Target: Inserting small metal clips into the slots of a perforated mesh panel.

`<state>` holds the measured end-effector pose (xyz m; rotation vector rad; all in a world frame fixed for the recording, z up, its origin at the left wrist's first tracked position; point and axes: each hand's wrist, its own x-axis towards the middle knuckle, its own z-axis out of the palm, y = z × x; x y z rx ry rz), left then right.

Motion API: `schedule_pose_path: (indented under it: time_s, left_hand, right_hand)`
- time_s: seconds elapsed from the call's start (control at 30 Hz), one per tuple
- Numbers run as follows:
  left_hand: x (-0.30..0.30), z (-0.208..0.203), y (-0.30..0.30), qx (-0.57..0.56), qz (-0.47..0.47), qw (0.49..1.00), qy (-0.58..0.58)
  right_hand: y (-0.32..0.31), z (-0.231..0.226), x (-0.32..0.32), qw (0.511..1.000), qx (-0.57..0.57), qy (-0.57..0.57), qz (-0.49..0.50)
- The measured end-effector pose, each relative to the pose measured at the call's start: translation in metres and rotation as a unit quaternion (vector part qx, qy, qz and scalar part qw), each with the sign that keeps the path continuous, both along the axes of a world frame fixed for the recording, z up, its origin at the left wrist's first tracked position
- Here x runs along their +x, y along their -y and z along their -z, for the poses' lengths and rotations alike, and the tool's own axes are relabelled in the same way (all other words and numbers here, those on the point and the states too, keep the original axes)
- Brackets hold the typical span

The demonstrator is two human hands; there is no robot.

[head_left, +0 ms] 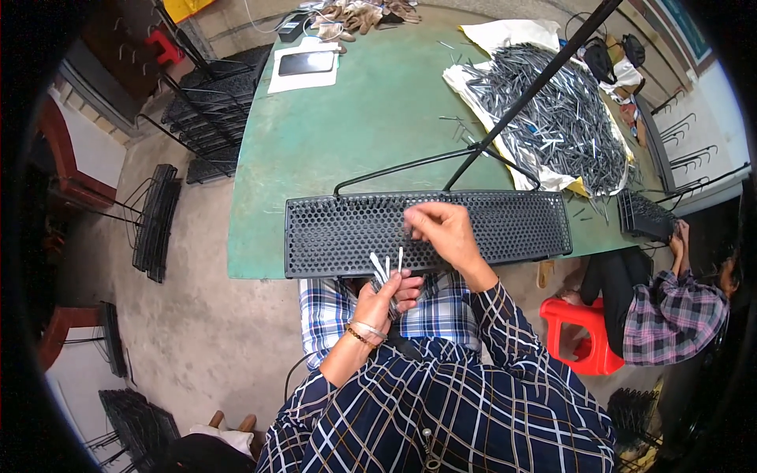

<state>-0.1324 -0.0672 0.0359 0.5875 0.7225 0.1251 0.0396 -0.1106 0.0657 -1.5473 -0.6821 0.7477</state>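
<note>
A long black perforated metal panel (505,229), with rows of round holes, lies along the near edge of the green table (315,134). A bent black rod frame (386,168) rises from its far side. In front of the panel, my left hand (382,299) is closed around several thin silvery metal strips (379,266), their ends fanning upward. Over the middle of the panel, my right hand (448,236) is in a pinch, fingertips close to the holes. Whatever those fingertips hold is too small and blurred to name.
A large heap of metal strips (552,118) lies on a white sack at the right. A phone (306,63) and cloth gloves (355,16) lie at the back. At right, another person's hand (678,240) touches a similar panel (646,217), near a red stool (579,335). Racks stand left.
</note>
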Motion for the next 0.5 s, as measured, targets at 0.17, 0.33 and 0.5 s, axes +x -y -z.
schedule_pose_path:
  time_s: [0.17, 0.33, 0.5]
  left_hand:
    - [-0.002, 0.006, 0.002, -0.007, 0.016, 1.0, -0.017]
    - [-0.003, 0.005, 0.0, -0.001, 0.031, 0.999, -0.018]
    - [-0.005, 0.005, -0.002, -0.003, 0.037, 0.999, -0.013]
  right_hand:
    - [-0.027, 0.012, 0.012, 0.991, 0.069, 0.086, 0.075]
    - [-0.036, 0.021, 0.015, 0.994, 0.028, 0.102, 0.037]
    - [-0.036, 0.014, 0.014, 0.98, 0.005, 0.192, 0.05]
